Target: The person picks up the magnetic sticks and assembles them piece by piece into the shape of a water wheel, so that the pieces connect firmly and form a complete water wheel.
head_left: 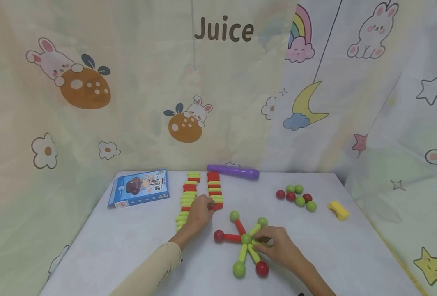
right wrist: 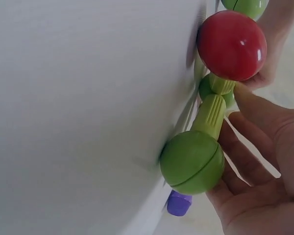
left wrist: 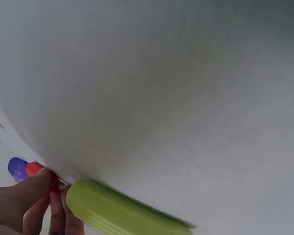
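Loose balls: six, far right (head_left: pixel 296 196) — three red, three green.
Stick rows: two, red and green (head_left: pixel 200 190).
Star figure: six spokes, near centre of table (head_left: pixel 246 239).
Left hand (head_left: pixel 199 213): pinching a red stick (head_left: pixel 216 206).
Right hand (head_left: pixel 279 247): fingers curled on the figure's green spoke.

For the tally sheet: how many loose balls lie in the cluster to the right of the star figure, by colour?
Red balls: 3
Green balls: 4
Total: 7
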`<action>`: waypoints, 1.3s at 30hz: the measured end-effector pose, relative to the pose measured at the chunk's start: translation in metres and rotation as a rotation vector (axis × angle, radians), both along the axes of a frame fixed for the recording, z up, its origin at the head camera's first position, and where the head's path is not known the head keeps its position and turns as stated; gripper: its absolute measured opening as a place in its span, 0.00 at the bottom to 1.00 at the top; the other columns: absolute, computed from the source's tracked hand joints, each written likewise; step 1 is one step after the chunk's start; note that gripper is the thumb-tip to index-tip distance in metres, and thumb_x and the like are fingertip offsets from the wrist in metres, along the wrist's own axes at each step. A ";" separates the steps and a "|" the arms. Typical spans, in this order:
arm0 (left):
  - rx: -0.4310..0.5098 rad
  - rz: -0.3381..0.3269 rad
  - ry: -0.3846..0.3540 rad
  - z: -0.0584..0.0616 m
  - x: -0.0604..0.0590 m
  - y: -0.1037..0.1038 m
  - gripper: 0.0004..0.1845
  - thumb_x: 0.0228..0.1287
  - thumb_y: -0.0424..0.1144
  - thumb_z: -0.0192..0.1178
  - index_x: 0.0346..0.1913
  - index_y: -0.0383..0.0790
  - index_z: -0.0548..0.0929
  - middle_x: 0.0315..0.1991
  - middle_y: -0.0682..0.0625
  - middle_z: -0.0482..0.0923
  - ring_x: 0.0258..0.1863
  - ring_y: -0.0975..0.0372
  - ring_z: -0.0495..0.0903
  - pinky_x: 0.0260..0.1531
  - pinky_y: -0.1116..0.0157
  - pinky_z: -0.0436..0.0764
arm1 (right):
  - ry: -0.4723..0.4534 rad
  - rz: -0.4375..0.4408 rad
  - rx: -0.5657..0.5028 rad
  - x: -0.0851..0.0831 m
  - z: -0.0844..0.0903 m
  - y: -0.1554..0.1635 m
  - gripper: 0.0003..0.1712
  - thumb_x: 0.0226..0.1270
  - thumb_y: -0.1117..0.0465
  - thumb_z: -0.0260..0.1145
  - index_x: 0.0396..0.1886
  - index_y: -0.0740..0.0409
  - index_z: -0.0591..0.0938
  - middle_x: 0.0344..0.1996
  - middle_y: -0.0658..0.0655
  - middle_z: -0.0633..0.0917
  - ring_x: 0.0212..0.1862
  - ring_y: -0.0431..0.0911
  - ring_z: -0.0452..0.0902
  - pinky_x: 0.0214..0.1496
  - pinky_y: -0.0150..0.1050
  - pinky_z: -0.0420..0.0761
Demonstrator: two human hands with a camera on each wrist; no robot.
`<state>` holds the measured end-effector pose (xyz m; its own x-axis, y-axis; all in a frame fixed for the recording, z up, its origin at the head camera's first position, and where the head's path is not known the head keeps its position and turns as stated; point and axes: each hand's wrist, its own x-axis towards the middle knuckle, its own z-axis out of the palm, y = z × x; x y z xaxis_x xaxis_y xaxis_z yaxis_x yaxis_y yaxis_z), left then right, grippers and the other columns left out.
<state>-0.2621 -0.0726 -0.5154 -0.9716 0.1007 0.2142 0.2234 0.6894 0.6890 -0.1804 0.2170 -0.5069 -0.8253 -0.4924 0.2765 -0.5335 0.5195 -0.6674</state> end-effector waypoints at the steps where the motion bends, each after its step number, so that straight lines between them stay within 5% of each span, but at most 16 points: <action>1: -0.013 0.002 -0.002 0.000 0.001 0.000 0.14 0.67 0.28 0.74 0.54 0.30 0.90 0.44 0.44 0.85 0.46 0.54 0.82 0.49 0.55 0.89 | -0.006 -0.011 0.004 0.000 0.000 -0.001 0.13 0.61 0.66 0.82 0.45 0.55 0.93 0.40 0.47 0.93 0.41 0.37 0.87 0.45 0.34 0.89; 5: 0.019 0.010 -0.052 0.002 0.014 -0.001 0.13 0.68 0.30 0.73 0.54 0.31 0.91 0.44 0.45 0.85 0.47 0.55 0.83 0.49 0.56 0.89 | -0.023 -0.037 0.026 0.002 0.003 -0.005 0.10 0.63 0.65 0.81 0.43 0.52 0.93 0.39 0.46 0.92 0.41 0.35 0.87 0.46 0.33 0.89; 13: 0.335 0.031 -0.264 0.014 0.050 0.006 0.09 0.65 0.34 0.77 0.46 0.35 0.94 0.37 0.50 0.90 0.37 0.59 0.84 0.36 0.63 0.88 | -0.011 -0.058 0.041 0.005 0.004 -0.003 0.10 0.63 0.64 0.81 0.42 0.50 0.94 0.40 0.45 0.93 0.41 0.35 0.87 0.46 0.33 0.89; 17: 0.382 0.037 -0.267 0.012 0.056 0.015 0.08 0.65 0.34 0.77 0.44 0.35 0.93 0.34 0.51 0.89 0.34 0.60 0.84 0.34 0.65 0.88 | -0.001 -0.065 0.028 0.006 0.002 -0.001 0.10 0.62 0.65 0.82 0.42 0.51 0.94 0.40 0.46 0.93 0.41 0.34 0.87 0.45 0.33 0.89; 25: 0.359 0.030 -0.214 0.007 0.062 0.019 0.06 0.66 0.34 0.76 0.42 0.35 0.92 0.33 0.53 0.87 0.35 0.60 0.82 0.32 0.66 0.86 | 0.007 -0.046 0.024 0.009 -0.004 -0.005 0.10 0.62 0.66 0.81 0.42 0.53 0.93 0.40 0.47 0.93 0.41 0.34 0.87 0.45 0.33 0.89; 33: 0.226 -0.192 -0.270 0.011 0.067 0.000 0.23 0.59 0.35 0.82 0.57 0.35 0.89 0.47 0.50 0.88 0.46 0.57 0.83 0.47 0.58 0.89 | -0.018 -0.073 0.046 0.014 0.001 -0.008 0.10 0.62 0.65 0.81 0.43 0.52 0.94 0.41 0.46 0.93 0.41 0.35 0.87 0.46 0.33 0.89; 39: 0.105 -0.266 -0.173 0.004 0.063 -0.003 0.21 0.62 0.33 0.79 0.58 0.38 0.89 0.46 0.54 0.87 0.46 0.61 0.82 0.49 0.63 0.87 | -0.011 -0.072 0.035 0.015 0.000 -0.008 0.10 0.62 0.66 0.81 0.43 0.53 0.94 0.40 0.45 0.92 0.41 0.34 0.87 0.46 0.34 0.89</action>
<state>-0.1989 -0.0757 -0.5117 -0.9372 0.3414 0.0711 0.2594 0.5462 0.7965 -0.1657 0.2092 -0.5070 -0.8618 -0.4412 0.2503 -0.4866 0.5794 -0.6539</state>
